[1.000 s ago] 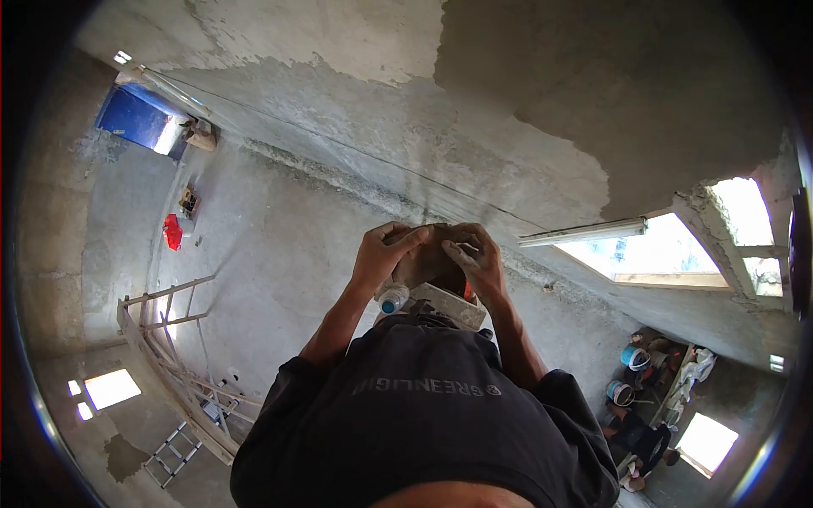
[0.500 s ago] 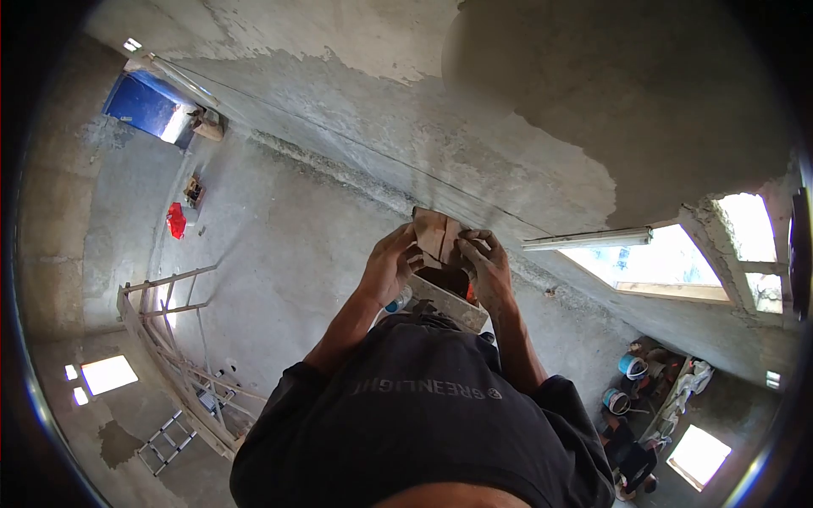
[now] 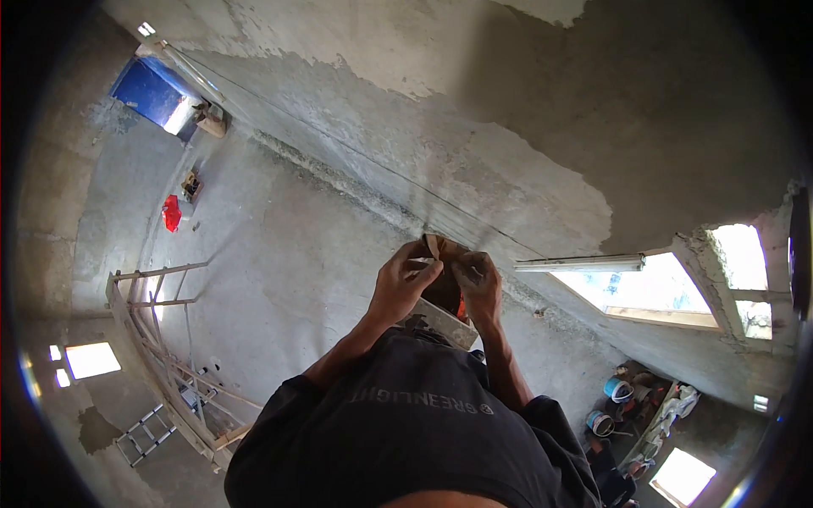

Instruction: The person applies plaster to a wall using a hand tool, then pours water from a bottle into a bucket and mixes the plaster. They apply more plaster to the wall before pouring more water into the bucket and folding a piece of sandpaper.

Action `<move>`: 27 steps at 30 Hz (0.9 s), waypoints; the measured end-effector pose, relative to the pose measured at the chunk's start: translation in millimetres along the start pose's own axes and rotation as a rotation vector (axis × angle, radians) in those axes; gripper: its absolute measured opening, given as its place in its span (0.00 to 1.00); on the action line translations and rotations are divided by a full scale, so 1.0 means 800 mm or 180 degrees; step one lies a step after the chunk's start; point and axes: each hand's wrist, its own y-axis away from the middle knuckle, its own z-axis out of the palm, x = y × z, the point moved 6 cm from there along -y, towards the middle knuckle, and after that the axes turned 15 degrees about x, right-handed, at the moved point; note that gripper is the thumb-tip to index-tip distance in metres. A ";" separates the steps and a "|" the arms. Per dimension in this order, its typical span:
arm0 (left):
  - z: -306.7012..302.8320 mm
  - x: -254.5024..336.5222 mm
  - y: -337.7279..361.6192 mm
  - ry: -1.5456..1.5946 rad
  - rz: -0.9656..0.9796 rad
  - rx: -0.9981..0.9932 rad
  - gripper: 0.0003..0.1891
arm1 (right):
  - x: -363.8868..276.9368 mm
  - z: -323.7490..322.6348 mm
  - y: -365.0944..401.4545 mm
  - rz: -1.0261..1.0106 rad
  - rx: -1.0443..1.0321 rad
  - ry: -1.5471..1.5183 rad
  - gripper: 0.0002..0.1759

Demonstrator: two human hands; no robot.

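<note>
A piece of brown sheet, like cardboard or stiff paper (image 3: pixel 445 246), is held up in front of my chest near the wall. My left hand (image 3: pixel 405 281) pinches its left side, with thumb and fingers close together. On the right side, my right hand (image 3: pixel 477 286) has its fingers curled against the sheet. The sheet looks bent between them, and the fingers partly cover it. Just below the hands is a grey board or box edge (image 3: pixel 449 323), with a dark hollow and a bit of orange-red (image 3: pixel 461 307) beside it.
A partly plastered wall (image 3: pixel 542 161) rises ahead, with a window opening (image 3: pixel 669 288) on the right. Wooden scaffolding (image 3: pixel 157 339) and a ladder (image 3: pixel 146 433) stand at left. Far off are a red item (image 3: pixel 172 213) and a blue panel (image 3: pixel 152 91). Buckets (image 3: pixel 618 389) sit lower right.
The brown sheet was spread wider and flatter; now it is bent, showing less of its face. Both hands have come closer together and slightly lower. The view has shifted a little.
</note>
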 end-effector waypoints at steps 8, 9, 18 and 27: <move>-0.020 -0.002 -0.007 -0.0232 0.0142 0.0359 0.12 | 0.004 0.003 0.000 -0.0145 -0.0118 0.0081 0.09; -0.022 -0.002 -0.008 -0.0228 0.0138 0.0367 0.12 | 0.005 0.005 -0.001 -0.0093 -0.0162 0.0145 0.10; -0.018 0.005 -0.004 -0.0453 0.0263 0.0421 0.12 | -0.092 0.017 0.030 -0.1745 -0.0363 0.0476 0.20; -0.018 -0.006 -0.011 -0.0092 -0.0021 0.0085 0.13 | -0.078 0.024 0.021 -0.0784 -0.0496 0.0064 0.16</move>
